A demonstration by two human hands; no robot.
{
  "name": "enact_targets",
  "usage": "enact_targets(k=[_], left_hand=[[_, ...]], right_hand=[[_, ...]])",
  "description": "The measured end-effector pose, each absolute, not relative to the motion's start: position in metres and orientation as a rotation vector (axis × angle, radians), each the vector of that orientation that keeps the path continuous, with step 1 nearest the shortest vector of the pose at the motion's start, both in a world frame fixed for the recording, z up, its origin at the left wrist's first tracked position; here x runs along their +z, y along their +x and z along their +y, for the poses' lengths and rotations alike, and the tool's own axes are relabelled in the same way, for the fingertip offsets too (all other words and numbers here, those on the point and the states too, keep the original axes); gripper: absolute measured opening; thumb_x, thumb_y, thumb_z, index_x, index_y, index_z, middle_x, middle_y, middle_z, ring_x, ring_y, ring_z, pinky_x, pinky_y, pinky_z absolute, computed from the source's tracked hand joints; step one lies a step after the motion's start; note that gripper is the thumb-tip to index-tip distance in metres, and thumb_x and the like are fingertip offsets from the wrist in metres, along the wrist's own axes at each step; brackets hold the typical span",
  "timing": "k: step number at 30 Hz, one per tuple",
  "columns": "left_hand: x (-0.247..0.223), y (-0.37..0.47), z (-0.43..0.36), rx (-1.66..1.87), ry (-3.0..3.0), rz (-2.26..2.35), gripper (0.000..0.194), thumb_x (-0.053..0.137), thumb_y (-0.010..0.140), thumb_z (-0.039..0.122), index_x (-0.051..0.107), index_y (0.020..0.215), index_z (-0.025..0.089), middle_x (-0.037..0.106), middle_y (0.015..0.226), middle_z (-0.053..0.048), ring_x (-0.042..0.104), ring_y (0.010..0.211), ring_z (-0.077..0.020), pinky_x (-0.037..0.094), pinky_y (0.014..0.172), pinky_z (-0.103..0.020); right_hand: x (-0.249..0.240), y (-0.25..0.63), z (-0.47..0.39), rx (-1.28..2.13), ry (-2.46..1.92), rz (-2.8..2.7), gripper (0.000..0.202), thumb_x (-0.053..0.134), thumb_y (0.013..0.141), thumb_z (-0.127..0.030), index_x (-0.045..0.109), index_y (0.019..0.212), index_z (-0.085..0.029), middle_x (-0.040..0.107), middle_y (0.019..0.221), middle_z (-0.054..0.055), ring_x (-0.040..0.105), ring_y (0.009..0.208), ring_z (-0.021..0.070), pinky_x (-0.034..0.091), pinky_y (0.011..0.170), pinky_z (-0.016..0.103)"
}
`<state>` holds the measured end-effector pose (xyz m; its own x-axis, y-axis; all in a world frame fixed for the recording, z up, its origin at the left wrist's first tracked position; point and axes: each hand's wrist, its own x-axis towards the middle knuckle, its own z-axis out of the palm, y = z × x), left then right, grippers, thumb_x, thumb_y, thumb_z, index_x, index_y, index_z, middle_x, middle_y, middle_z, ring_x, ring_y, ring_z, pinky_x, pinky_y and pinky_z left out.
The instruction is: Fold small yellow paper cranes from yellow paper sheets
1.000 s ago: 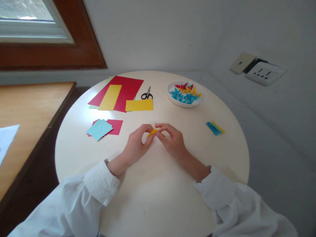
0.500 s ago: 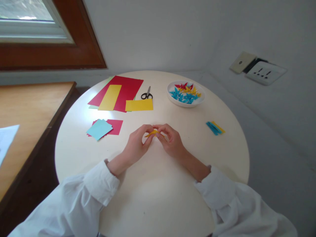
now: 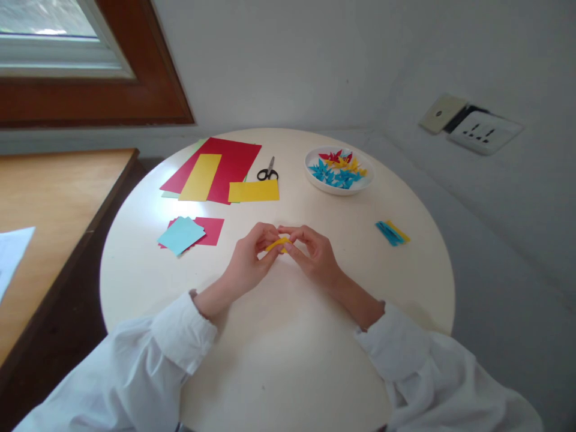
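Note:
A small folded piece of yellow paper (image 3: 278, 243) is pinched between my two hands, above the middle of the white round table (image 3: 279, 372). My left hand (image 3: 252, 255) is closed on its left part with thumb and fingers. From the other side my right hand (image 3: 316, 255) grips the right part, thumb in front and fingers behind. The fingertips of both hands nearly meet and cover much of the paper. Left of my hands lies a stack of light blue squares (image 3: 181, 236) over red paper (image 3: 211, 232).
Black-handled scissors (image 3: 269, 174) lie behind a yellow strip (image 3: 254, 191). Beside them are large red sheets (image 3: 234, 159) with another yellow strip (image 3: 200, 177). A white dish (image 3: 339, 191) holds folded red, yellow and blue paper shapes. Narrow blue strips (image 3: 389, 233) and yellow ones lie at right.
The yellow paper has turned slightly in my fingers, and its right tip no longer shows. My fingers have shifted a little around it. Everything else stays where it was.

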<state>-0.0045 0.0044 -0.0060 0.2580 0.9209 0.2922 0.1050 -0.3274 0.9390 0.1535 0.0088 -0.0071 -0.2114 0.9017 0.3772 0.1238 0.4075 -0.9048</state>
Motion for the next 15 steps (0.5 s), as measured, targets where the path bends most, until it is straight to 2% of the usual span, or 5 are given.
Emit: enact_targets(k=[5,9,15], left_hand=[[-0.0078,-0.0058,0.0058,1.169,1.627,0.953,0.017,0.060,0.083,0.028,0.051,0.094,0.020,0.063,0.085,-0.003,0.064,0.078,-0.0133,0.052,0.070,-0.025],[-0.0058,-0.0061,0.0053,1.175,1.656,0.980,0.016,0.061,0.082,0.030,0.050,0.089,0.019,0.060,0.083,-0.002,0.062,0.077,-0.0125,0.051,0.070,-0.025],[-0.0010,-0.0053,0.0041,1.198,1.703,1.037,0.015,0.061,0.080,0.024,0.048,0.086,0.019,0.058,0.082,-0.001,0.061,0.077,-0.0118,0.052,0.072,-0.025]], right_hand=[[-0.0081,0.1531,0.0099,1.004,-0.898,-1.592,0.015,0.062,0.078,-0.033,0.054,0.073,-0.021,0.070,0.093,0.007,0.066,0.090,0.0187,0.050,0.083,0.035],[-0.0107,0.1531,0.0119,0.971,-0.895,-1.586,0.014,0.062,0.077,-0.031,0.055,0.072,-0.021,0.067,0.081,0.003,0.063,0.080,0.0160,0.049,0.078,0.031],[-0.0093,0.1531,0.0116,0.934,-0.960,-1.572,0.012,0.064,0.074,-0.030,0.057,0.070,-0.020,0.062,0.071,0.001,0.059,0.070,0.0142,0.049,0.069,0.030]])
